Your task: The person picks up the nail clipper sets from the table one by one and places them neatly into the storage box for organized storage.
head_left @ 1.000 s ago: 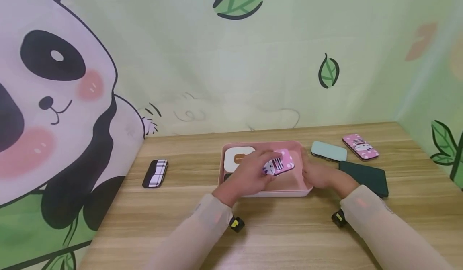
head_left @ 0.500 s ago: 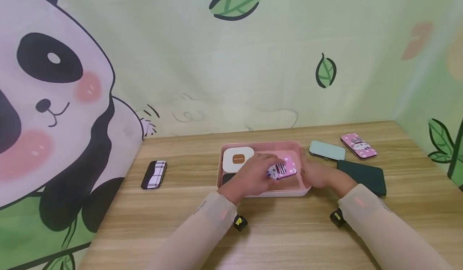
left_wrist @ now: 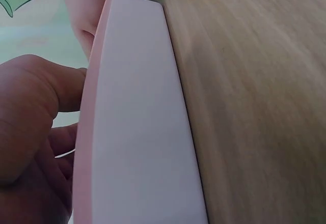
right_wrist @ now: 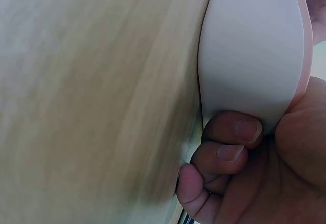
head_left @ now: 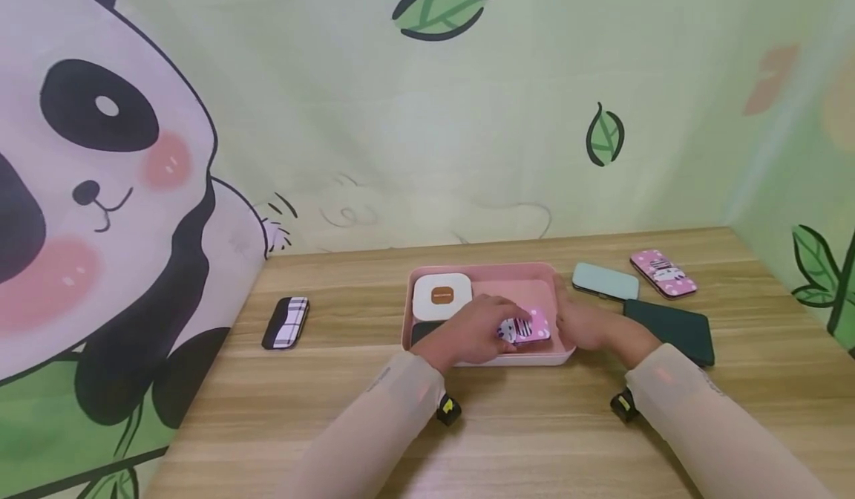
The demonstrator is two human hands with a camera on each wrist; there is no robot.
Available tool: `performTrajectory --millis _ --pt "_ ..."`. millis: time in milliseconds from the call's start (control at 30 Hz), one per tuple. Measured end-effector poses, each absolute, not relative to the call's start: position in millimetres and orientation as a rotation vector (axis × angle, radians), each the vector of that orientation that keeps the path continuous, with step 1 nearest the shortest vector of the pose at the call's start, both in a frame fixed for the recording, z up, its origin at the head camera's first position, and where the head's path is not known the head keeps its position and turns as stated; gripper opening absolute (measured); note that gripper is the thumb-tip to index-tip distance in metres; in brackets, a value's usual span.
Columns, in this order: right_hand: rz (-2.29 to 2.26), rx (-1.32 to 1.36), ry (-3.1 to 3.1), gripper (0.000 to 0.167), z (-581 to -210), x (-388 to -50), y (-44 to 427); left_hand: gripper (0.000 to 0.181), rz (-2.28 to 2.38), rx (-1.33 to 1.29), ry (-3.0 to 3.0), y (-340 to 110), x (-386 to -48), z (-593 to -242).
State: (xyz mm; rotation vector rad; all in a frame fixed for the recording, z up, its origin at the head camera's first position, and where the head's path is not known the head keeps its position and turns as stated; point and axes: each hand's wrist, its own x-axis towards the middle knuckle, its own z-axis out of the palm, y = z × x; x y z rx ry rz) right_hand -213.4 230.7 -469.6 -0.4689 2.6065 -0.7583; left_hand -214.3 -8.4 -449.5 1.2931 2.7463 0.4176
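My left hand (head_left: 476, 328) reaches over the front rim of a pink-and-white tray (head_left: 517, 269) and holds a pink polka-dot case (head_left: 539, 325) with a cartoon figure. The case is low inside the tray's right half; whether it touches the bottom I cannot tell. My right hand (head_left: 588, 324) grips the tray's right end, fingers curled against the outer wall (right_wrist: 249, 46) in the right wrist view. At the tray's left lie a white case (head_left: 427, 307) with a brown label and, before it, a dark case (head_left: 424, 329), partly hidden by my left hand.
Right of the tray lie a mint case (head_left: 605, 281), another pink case (head_left: 663, 273) and a dark green case (head_left: 675, 331). A black-and-plaid case (head_left: 286, 323) lies far left on the wooden table (head_left: 534, 432). A printed curtain (head_left: 334, 113) hangs behind.
My left hand has moved down and slightly towards me and right, lowering the pink case into the tray. The right hand stays at the tray's right end.
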Motion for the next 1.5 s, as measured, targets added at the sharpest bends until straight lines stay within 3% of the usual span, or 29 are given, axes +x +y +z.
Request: performTrajectory --millis 667,933,1500 --pt "-0.740 -0.488 2.603 0.073 -466.1 -210.2 229.4 0.037 0.440 1.245 2.561 -4.2 -222.6 -451.3" --pt "-0.714 -0.536 2.627 0.071 -467.6 -211.4 230.7 0.028 0.416 1.341 2.528 -4.8 -223.5 -452.7" --pt "-0.746 -0.507 2.598 0.072 -465.4 -210.2 228.6 0.031 0.438 1.263 2.580 -7.9 -218.9 -456.4"
